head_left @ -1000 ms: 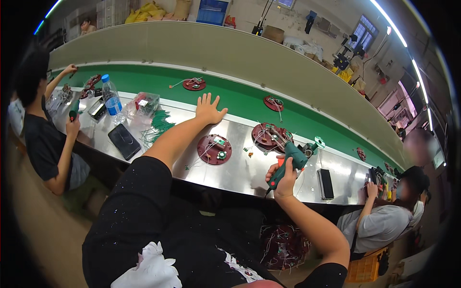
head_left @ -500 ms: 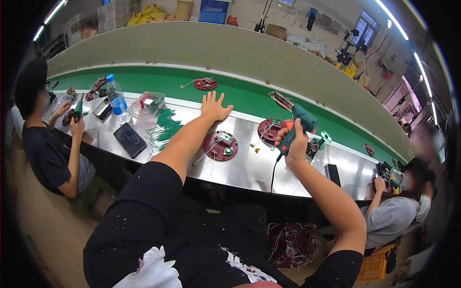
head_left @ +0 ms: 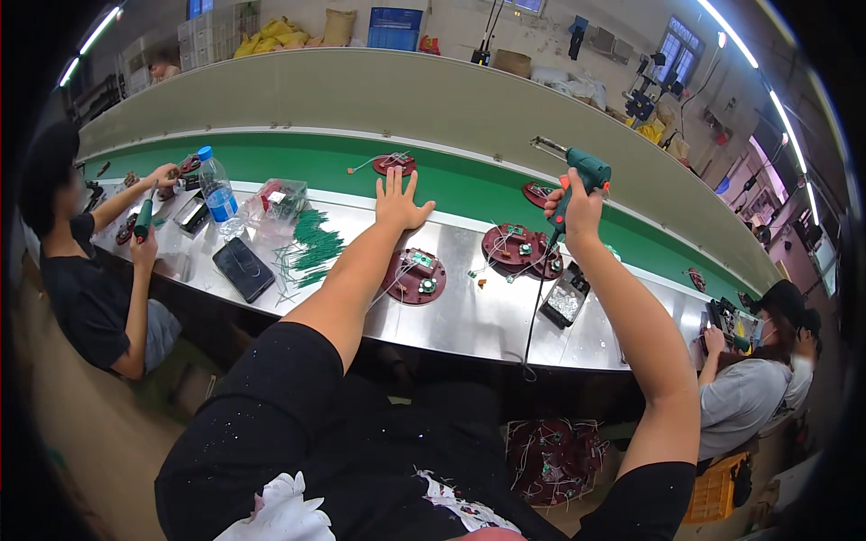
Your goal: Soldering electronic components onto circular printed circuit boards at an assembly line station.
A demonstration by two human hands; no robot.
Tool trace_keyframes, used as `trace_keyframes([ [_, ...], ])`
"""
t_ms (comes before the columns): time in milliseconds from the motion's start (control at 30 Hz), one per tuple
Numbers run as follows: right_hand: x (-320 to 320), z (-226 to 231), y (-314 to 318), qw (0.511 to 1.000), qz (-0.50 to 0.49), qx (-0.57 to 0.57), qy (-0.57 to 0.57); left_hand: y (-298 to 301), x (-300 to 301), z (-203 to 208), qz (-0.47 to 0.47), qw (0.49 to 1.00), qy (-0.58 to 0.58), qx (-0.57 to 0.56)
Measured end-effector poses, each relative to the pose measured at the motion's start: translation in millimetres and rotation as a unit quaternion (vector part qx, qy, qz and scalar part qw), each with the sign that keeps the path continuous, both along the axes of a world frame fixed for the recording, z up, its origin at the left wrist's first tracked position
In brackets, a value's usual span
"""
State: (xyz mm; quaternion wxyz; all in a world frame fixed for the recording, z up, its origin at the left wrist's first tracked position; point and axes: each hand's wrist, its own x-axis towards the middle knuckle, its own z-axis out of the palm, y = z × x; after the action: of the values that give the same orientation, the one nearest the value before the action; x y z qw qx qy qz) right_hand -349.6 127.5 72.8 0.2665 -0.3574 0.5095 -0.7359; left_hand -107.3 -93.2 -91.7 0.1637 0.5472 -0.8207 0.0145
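Note:
My left hand (head_left: 402,204) lies flat with fingers spread at the near edge of the green belt. Its fingertips reach a round maroon disc (head_left: 394,160) with white wires; whether they touch it I cannot tell. My right hand (head_left: 580,206) grips a green corded gun-shaped tool (head_left: 591,169), raised over the belt, its metal nozzle pointing away to the left. Beneath my left forearm, partly hidden, is another maroon disc (head_left: 424,290) with small circuit boards. Overlapping maroon discs (head_left: 505,256) lie left of the cord, and another disc (head_left: 534,193) rests on the belt.
Left on the metal bench are green cable ties (head_left: 311,248), a phone (head_left: 244,270), a water bottle (head_left: 216,187) and a plastic bag (head_left: 273,200). A black box (head_left: 566,298) of small clear parts stands at right. Co-workers (head_left: 90,261) sit on both sides.
My right hand has lifted the tool up and to the right, uncovering the black box. My left hand stays nearly in place while the far disc has come closer to its fingers.

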Motion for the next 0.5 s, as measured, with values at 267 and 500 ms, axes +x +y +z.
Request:
trace_keyframes([
  [267, -20.1, 12.3, -19.9, 0.999, -0.036, 0.005, 0.001, 2.3, -2.2, 8.0, 0.008, 0.999, -0.028, 0.030],
  [500, -28.7, 18.7, -23.3, 0.998, -0.065, -0.011, -0.010, 2.5, 0.9, 18.3, 0.024, 0.996, -0.069, 0.056],
])
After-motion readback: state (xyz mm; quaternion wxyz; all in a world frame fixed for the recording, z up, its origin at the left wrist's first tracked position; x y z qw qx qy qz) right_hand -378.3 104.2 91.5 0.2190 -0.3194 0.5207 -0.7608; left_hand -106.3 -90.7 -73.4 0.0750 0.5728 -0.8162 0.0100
